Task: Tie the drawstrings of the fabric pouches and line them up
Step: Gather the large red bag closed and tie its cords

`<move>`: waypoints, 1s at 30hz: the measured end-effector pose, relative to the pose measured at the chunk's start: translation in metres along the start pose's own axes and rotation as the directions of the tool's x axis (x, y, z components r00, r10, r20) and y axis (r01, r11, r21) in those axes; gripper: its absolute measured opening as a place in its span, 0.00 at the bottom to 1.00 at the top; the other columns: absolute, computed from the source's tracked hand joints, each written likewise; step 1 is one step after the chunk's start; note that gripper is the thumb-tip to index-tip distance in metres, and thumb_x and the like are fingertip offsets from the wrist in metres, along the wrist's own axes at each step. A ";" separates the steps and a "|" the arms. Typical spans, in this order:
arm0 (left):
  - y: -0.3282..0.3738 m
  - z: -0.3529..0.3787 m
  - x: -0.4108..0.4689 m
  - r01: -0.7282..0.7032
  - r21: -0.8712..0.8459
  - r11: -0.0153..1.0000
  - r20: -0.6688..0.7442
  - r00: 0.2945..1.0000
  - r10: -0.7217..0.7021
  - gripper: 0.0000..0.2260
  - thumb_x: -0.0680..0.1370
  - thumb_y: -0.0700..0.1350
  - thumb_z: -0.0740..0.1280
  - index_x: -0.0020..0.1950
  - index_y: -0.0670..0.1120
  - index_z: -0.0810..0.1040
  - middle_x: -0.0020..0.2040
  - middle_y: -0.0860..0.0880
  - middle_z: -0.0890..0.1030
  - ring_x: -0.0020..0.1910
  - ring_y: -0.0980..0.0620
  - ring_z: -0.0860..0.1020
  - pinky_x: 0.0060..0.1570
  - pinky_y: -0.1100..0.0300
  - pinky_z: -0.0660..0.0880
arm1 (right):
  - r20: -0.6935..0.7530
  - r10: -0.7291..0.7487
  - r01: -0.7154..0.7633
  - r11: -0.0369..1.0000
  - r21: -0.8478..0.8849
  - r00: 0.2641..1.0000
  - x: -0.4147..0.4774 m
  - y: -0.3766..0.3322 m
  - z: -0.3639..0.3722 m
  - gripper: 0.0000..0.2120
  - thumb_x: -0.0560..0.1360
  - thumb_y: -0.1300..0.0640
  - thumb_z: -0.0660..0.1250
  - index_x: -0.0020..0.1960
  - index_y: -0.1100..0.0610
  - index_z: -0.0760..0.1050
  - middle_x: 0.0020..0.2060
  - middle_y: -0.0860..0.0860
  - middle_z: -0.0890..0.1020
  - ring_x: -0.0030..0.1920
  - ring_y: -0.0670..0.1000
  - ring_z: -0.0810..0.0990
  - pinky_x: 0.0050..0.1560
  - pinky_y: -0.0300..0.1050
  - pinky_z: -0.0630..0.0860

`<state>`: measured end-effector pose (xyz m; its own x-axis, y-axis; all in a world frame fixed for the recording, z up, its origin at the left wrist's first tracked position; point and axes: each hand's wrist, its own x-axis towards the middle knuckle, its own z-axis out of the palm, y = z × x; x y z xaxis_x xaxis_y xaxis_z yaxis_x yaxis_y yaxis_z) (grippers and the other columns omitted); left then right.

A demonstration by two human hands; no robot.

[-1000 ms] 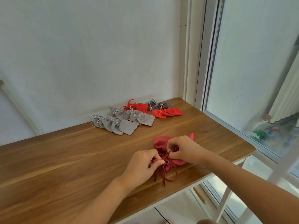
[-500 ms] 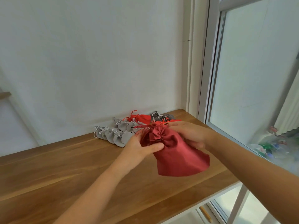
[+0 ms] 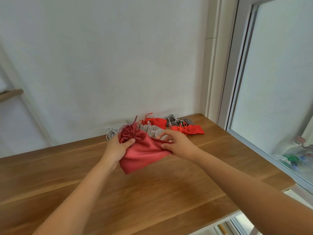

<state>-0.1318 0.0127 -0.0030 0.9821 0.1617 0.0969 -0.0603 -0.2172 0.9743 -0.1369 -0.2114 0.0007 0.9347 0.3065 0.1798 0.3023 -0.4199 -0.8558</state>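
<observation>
Pouch being held: dark red pouch (image 3: 145, 155), its mouth gathered into a ruffle, stretched slantwise between both hands over the middle of the tabletop (image 3: 152, 200); I cannot tell whether its lower corner touches the wood.
Left hand (image 3: 116, 148): fingers and thumb clamped round the gathered neck just under the ruffle, thumb lying across the front.
Right hand (image 3: 180, 145): thumb and fingertips pinching the pouch's right-hand edge, so the cloth runs taut from one hand to the other.
Drawstring ends (image 3: 134, 120): dark red, sticking up from the ruffle.
Grey pouches (image 3: 153, 130): small, with pale cords tied at the necks, lying close together near the wall and partly hidden behind the held pouch; one peeks out beside the left hand.
Orange-red pouches (image 3: 194, 129): two, one behind the grey ones and one further right, both lying flat.
Dark grey pouch (image 3: 186, 121): at the back right, touching the right-hand orange-red one.
Tabletop: brown wood planks, set against a white wall (image 3: 101, 65).
Window frame (image 3: 237, 82): pale, rising at the tabletop's right end.
</observation>
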 end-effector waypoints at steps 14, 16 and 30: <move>-0.064 -0.120 0.078 0.162 0.511 0.844 -0.164 0.982 -0.089 0.23 0.70 0.44 0.77 0.63 0.41 0.77 0.58 0.42 0.80 0.57 0.41 0.77 0.54 0.53 0.71 | 0.080 -0.070 0.105 0.762 -0.639 0.994 0.079 0.057 0.067 0.24 0.79 0.43 0.61 0.72 0.47 0.66 0.75 0.53 0.63 0.76 0.60 0.54 0.73 0.60 0.53; -0.074 -0.122 0.081 0.177 0.524 0.833 -0.214 0.974 -0.072 0.28 0.67 0.45 0.79 0.63 0.39 0.74 0.60 0.40 0.79 0.59 0.39 0.76 0.57 0.50 0.71 | 0.119 -0.004 0.082 0.749 -0.657 0.993 0.073 0.065 0.069 0.27 0.78 0.38 0.59 0.74 0.42 0.62 0.78 0.50 0.53 0.78 0.59 0.44 0.74 0.65 0.47; -0.076 -0.057 0.027 0.028 0.849 0.528 -0.003 0.999 -0.048 0.27 0.79 0.64 0.51 0.77 0.56 0.57 0.79 0.46 0.46 0.77 0.40 0.43 0.72 0.38 0.44 | 0.131 0.106 0.014 0.726 -0.687 0.986 0.071 0.063 0.079 0.28 0.79 0.36 0.53 0.77 0.41 0.55 0.79 0.53 0.50 0.77 0.59 0.39 0.74 0.65 0.43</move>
<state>-0.1110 0.0886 -0.0623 0.9833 0.1748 0.0509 0.1469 -0.9271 0.3447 -0.0663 -0.1486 -0.0793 0.9288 0.3699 0.0230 0.3607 -0.8879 -0.2857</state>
